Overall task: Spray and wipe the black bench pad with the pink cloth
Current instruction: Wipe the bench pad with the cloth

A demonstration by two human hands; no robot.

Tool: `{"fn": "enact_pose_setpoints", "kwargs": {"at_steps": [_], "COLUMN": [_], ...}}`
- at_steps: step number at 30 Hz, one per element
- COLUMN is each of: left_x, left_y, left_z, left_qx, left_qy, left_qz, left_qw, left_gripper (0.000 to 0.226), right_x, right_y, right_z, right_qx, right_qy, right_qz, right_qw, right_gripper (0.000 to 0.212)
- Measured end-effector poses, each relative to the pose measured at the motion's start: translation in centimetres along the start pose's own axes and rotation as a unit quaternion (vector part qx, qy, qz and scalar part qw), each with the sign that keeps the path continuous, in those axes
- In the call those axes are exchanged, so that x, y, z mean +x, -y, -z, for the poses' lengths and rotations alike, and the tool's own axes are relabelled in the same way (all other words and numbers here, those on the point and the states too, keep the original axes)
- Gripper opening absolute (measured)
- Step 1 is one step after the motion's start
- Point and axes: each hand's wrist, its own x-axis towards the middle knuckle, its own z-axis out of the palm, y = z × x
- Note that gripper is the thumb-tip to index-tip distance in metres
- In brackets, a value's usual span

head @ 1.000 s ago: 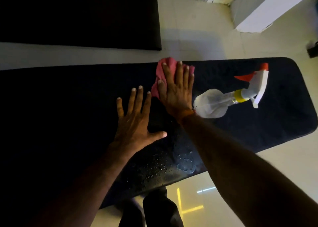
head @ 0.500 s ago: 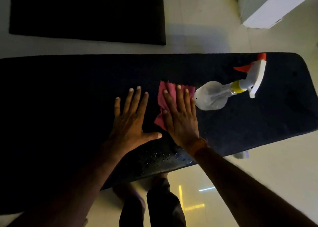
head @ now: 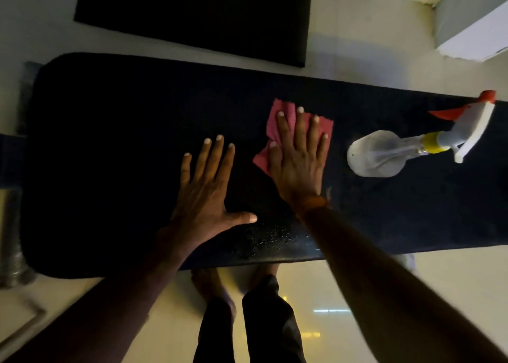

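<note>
The long black bench pad [head: 115,153] runs across the view from left to right. My right hand [head: 298,159] presses flat on the pink cloth [head: 275,126] near the pad's middle, fingers spread over it. My left hand [head: 209,186] lies flat and open on the bare pad just left of the cloth, thumb out to the right. Water droplets [head: 269,239] glisten on the pad's near edge below my hands. A clear spray bottle [head: 384,153] with a yellow collar and a white and red trigger head lies on its side on the pad to the right.
A second black mat [head: 192,16] lies on the pale floor beyond the bench. White and grey blocks [head: 472,24] stand at the top right. My legs and feet [head: 247,321] are under the near edge. A metal part [head: 11,239] shows at the left end.
My right hand first pulled the pink cloth toward the near edge, then pushed it back away toward the pad's middle. The view swung left. My left hand stayed flat.
</note>
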Motion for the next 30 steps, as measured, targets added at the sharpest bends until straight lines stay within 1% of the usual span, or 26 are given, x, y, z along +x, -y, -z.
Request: {"fn": "enact_pose_setpoints", "kwargs": {"at_steps": [1, 2, 4, 5, 6, 8, 9, 10, 11, 12, 13, 14, 15, 17, 18, 19, 21, 22, 23, 24, 26, 27, 28, 30], "left_x": [-0.1, -0.3, -0.8, -1.1, -1.5, -2.3, -2.6, -3.0, -3.4, -3.9, -4.3, -4.7, -5.1, -5.7, -6.0, -6.2, -6.9, -7.2, -7.6, -7.8, -8.3, -8.4, -8.7, -9.1], "left_y": [0.3, 0.4, 0.8, 1.1, 1.5, 2.4, 2.8, 3.3, 3.7, 4.2, 4.6, 4.9, 5.3, 6.0, 6.4, 6.6, 7.0, 7.3, 7.6, 7.8, 8.4, 8.7, 8.9, 8.9], "left_z": [0.1, 0.3, 0.3, 0.3, 0.3, 0.4, 0.4, 0.4, 0.5, 0.5, 0.4, 0.3, 0.2, 0.2, 0.2, 0.2, 0.4, 0.4, 0.4, 0.5, 0.5, 0.5, 0.5, 0.5], "left_qx": [-0.005, -0.013, -0.023, -0.025, -0.023, -0.017, -0.016, -0.02, -0.025, -0.03, -0.034, -0.035, -0.034, -0.029, -0.034, -0.042, -0.058, -0.065, -0.07, -0.07, -0.068, -0.071, -0.076, -0.087], "left_qy": [-0.006, -0.008, -0.013, -0.02, -0.021, -0.019, -0.024, -0.03, -0.032, -0.033, -0.035, -0.038, -0.039, -0.043, -0.049, -0.053, -0.061, -0.066, -0.071, -0.073, -0.072, -0.073, -0.076, -0.081], "left_qz": [0.009, 0.017, 0.024, 0.03, 0.036, 0.044, 0.049, 0.056, 0.06, 0.064, 0.068, 0.071, 0.075, 0.08, 0.088, 0.096, 0.114, 0.123, 0.134, 0.146, 0.167, 0.177, 0.185, 0.196], "left_qw": [1.0, 1.0, 0.999, 0.999, 0.999, 0.999, 0.998, 0.998, 0.997, 0.997, 0.997, 0.996, 0.996, 0.995, 0.994, 0.993, 0.99, 0.988, 0.986, 0.984, 0.981, 0.979, 0.977, 0.973], "left_gripper": [0.144, 0.145, 0.145, 0.145, 0.145, 0.145, 0.144, 0.144, 0.144, 0.144, 0.144, 0.144, 0.145, 0.144, 0.144, 0.144, 0.145, 0.145, 0.145, 0.145, 0.147, 0.148, 0.148, 0.147], "right_x": [-0.7, -1.9, -3.5, -2.8, -1.6, -0.5, -1.0, -1.9, -2.9, -3.4, -2.9, -1.7, -0.5, 0.0, -1.0, -2.4, -3.8, -3.0, -1.8, -0.8, -0.9, -1.9, -3.0, -3.7], "right_y": [1.8, 2.7, 1.6, 1.1, 1.2, 3.6, 5.1, 6.5, 6.9, 6.4, 5.5, 5.3, 5.9, 9.1, 10.9, 12.0, 11.6, 11.0, 11.1, 11.8, 14.3, 15.2, 15.5, 14.2], "right_z": [-0.2, -0.3, -0.2, 0.2, 0.0, -0.3, -0.6, -0.8, -0.9, -0.9, -0.6, -0.5, -0.7, -1.2, -1.5, -1.7, -1.8, -1.5, -1.5, -1.7, -2.2, -2.3, -2.4, -1.9], "right_qx": [-0.003, -0.02, -0.051, -0.052, -0.047, -0.03, -0.026, -0.032, -0.04, -0.05, -0.056, -0.065, -0.069, -0.052, -0.047, -0.052, -0.066, -0.063, -0.061, -0.057, -0.048, -0.043, -0.044, -0.051], "right_qy": [0.005, 0.022, 0.057, 0.06, 0.05, 0.024, 0.019, 0.024, 0.037, 0.055, 0.069, 0.064, 0.05, 0.026, 0.03, 0.04, 0.075, 0.082, 0.072, 0.054, 0.036, 0.042, 0.056, 0.098], "right_qz": [0.01, 0.073, 0.224, 0.251, 0.232, 0.103, 0.062, 0.091, 0.162, 0.242, 0.3, 0.31, 0.275, 0.13, 0.112, 0.162, 0.319, 0.365, 0.369, 0.329, 0.205, 0.196, 0.238, 0.358], "right_qw": [1.0, 0.997, 0.972, 0.965, 0.97, 0.994, 0.998, 0.995, 0.985, 0.967, 0.95, 0.946, 0.958, 0.99, 0.992, 0.985, 0.943, 0.925, 0.925, 0.941, 0.977, 0.979, 0.969, 0.927], "right_gripper": [0.062, 0.061, 0.062, 0.062, 0.062, 0.061, 0.061, 0.061, 0.061, 0.062, 0.062, 0.061, 0.061, 0.061, 0.061, 0.062, 0.062, 0.062, 0.061, 0.061, 0.06, 0.06, 0.061, 0.062]}}
